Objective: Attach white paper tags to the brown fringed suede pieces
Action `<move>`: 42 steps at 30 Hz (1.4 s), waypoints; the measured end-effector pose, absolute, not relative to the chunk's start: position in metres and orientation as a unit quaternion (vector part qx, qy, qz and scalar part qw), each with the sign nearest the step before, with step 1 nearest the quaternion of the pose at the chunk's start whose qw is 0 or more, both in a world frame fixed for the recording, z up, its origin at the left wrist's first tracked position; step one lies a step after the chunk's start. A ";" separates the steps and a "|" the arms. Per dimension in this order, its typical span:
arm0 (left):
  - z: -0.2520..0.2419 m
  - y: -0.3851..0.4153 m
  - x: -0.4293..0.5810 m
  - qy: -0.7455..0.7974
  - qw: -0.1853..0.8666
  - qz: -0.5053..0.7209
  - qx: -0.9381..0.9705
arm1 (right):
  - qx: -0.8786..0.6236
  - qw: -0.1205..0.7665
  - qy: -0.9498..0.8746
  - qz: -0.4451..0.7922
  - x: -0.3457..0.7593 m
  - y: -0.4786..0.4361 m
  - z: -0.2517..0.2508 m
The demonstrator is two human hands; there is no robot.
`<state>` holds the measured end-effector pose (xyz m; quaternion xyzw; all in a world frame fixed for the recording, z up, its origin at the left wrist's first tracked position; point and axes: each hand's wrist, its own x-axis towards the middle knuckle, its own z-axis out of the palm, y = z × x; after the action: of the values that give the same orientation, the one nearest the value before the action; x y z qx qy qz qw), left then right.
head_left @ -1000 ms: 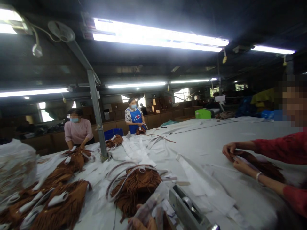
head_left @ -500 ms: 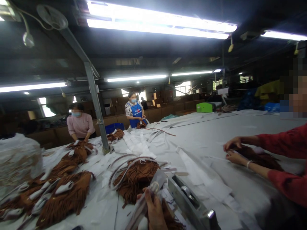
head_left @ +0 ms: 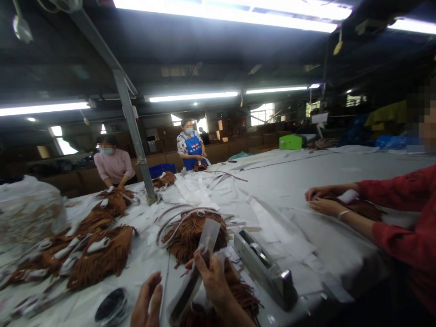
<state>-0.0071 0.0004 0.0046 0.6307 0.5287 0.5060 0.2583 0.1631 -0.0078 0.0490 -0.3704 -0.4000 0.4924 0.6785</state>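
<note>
My right hand [head_left: 213, 277] grips a brown bag strap [head_left: 186, 288] covered by a translucent wrapping, whose pale end sticks up past the fingers. My left hand [head_left: 148, 299] is raised to the left of the strap, fingers stretched out and nothing visible in it. Beneath the right forearm lies a brown fringed bag [head_left: 243, 290], partly hidden. Just beyond the hands is another brown fringed bag [head_left: 194, 231] with a pale strap looped beside it. A grey tape dispenser [head_left: 265, 268] stands right of my right hand.
Several fringed bags [head_left: 102, 259] lie at the left, near a filled clear plastic bag [head_left: 30, 222]. A dark round item [head_left: 111, 306] sits at the near edge. A metal post [head_left: 136, 141] rises from the table. A red-sleeved co-worker [head_left: 391, 227] handles a brown bag at right; two others work beyond.
My left hand has come into view at the bottom. The right hand has shifted slightly up with the wrapped strap. The view has tilted down a little.
</note>
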 end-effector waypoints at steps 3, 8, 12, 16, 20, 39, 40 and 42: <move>0.026 0.006 0.020 0.411 0.376 0.453 0.697 | -0.391 0.660 -0.458 0.449 0.164 -0.008 0.054; 0.029 0.006 0.039 0.388 0.439 0.428 0.688 | -0.503 0.639 -0.489 0.317 0.200 -0.004 0.049; 0.024 0.013 0.025 0.437 0.463 0.410 0.653 | -0.553 0.608 -0.563 0.080 0.227 -0.011 0.044; 0.025 0.014 0.024 0.371 0.501 0.358 0.695 | -0.505 0.486 -0.698 -0.147 0.224 -0.012 0.044; 0.033 0.004 0.028 0.302 0.543 0.299 0.724 | -0.503 0.454 -0.729 -0.095 0.210 -0.009 0.040; 0.011 0.010 0.012 0.426 0.361 0.394 0.730 | -0.355 0.691 -0.259 0.574 0.157 -0.003 0.025; 0.012 0.009 0.012 0.417 0.369 0.388 0.735 | -0.355 0.693 -0.269 0.567 0.159 -0.005 0.025; 0.015 0.008 0.012 0.401 0.402 0.384 0.728 | -0.354 0.690 -0.289 0.562 0.161 -0.007 0.025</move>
<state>0.0118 0.0077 0.0148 0.7279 0.4011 0.3843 0.4019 0.1613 -0.0072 0.0252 -0.3540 -0.2886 0.5619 0.6897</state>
